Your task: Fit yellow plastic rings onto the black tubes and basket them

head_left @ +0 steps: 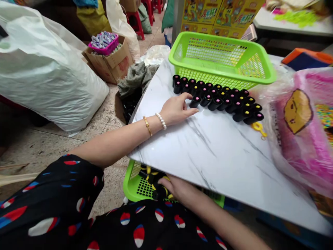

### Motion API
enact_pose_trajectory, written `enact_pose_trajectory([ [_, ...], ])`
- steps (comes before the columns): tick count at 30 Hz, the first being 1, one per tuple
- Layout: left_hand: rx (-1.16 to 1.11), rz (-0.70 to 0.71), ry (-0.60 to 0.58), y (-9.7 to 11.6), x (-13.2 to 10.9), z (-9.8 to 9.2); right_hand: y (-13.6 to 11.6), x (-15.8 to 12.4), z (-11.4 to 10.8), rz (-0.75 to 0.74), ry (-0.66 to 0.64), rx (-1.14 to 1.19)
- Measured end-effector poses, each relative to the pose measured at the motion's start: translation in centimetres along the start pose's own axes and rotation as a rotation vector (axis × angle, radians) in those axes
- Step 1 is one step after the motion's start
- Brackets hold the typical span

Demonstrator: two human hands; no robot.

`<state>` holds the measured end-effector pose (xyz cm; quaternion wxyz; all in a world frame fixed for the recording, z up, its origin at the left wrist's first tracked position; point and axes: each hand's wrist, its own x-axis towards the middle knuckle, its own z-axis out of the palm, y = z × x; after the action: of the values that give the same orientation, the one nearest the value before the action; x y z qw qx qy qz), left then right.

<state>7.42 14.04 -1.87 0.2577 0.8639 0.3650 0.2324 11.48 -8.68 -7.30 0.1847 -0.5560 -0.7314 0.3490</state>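
L hand [178, 110] half-curled, nothing clearly held, fingertips at rows of black-capped tubes [217, 103] on marble-look worktop [208, 159], approx 12 o'clock; R hand [174, 189] loosely curled on black/yellow pcs [149, 177] in green basket [127, 187], approx 6 o'clock, grip unclear

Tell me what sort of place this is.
Probably a small hand-assembly workshop: rows of small black capped tubes on a marble-look table, a lime-green plastic basket, and a bulging white sack on the floor.

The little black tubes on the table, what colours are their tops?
The black tubes have pink or yellow tops, which show best in the head view.
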Motion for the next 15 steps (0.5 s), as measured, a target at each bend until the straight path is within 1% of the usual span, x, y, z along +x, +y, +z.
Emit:
enact_pose_trajectory([
  [2, 0.005, -0.011, 0.005, 0.1, 0.1, 0.0, -0.8, 1.6, 0.3, -0.023, -0.016, 0.013],
  [5, -0.015, -0.012, -0.004, 0.1, 0.1, -0.1, -1.9, 3.3, -0.4, -0.066, -0.042, 0.059],
  [8, -0.056, -0.008, -0.012, -0.1, -0.1, -0.3, -2.2, 3.0, -1.8, -0.142, -0.100, 0.101],
  [10, -0.082, -0.002, -0.014, -0.1, -0.2, -0.4, -1.5, 1.4, -2.6, -0.148, -0.159, 0.105],
  [11, -0.095, -0.001, -0.018, -0.1, -0.2, -0.5, -0.9, 0.2, -3.0, -0.117, -0.185, 0.092],
  [13, -0.119, -0.010, -0.039, -0.1, -0.1, -0.8, 0.6, -2.8, -3.3, -0.016, -0.225, 0.044],
  [15, -0.136, -0.045, -0.066, 0.0, 0.2, -1.0, 2.4, -5.9, -3.3, 0.098, -0.226, -0.018],
])
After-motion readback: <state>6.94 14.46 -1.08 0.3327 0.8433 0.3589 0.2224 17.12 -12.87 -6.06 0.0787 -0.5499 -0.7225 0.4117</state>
